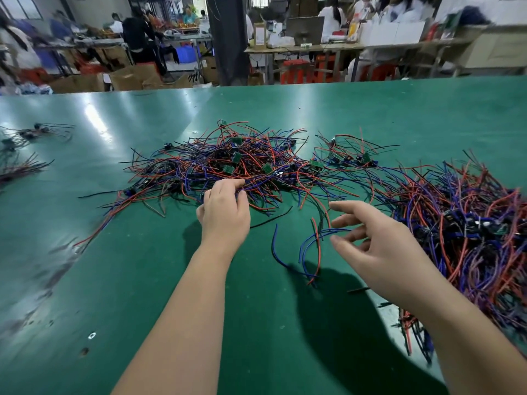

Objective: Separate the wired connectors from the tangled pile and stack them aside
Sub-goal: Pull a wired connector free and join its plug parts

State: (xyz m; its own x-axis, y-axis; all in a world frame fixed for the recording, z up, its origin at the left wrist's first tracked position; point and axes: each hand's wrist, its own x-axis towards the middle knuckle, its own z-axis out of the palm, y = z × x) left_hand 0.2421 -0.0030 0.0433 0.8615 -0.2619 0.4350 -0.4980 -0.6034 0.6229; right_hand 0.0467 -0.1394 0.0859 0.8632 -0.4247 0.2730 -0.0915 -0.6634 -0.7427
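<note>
On the green counter (pixel 128 266), a tangled pile (pixel 228 163) of red, blue and black wired connectors with small green boards is spread across the middle. The left hand (pixel 225 208) is set at the pile's near edge, its index finger stretched onto the wires and the other fingers curled down among them; whether a wire is pinched cannot be told. The right hand (pixel 379 246) is held apart with its fingers spread and loosely bent, gripping nothing, just beside a few loose wires (pixel 308 252). A larger heap of connectors (pixel 470 223) is seen at the right, and small bunches (pixel 25 149) at the far left.
</note>
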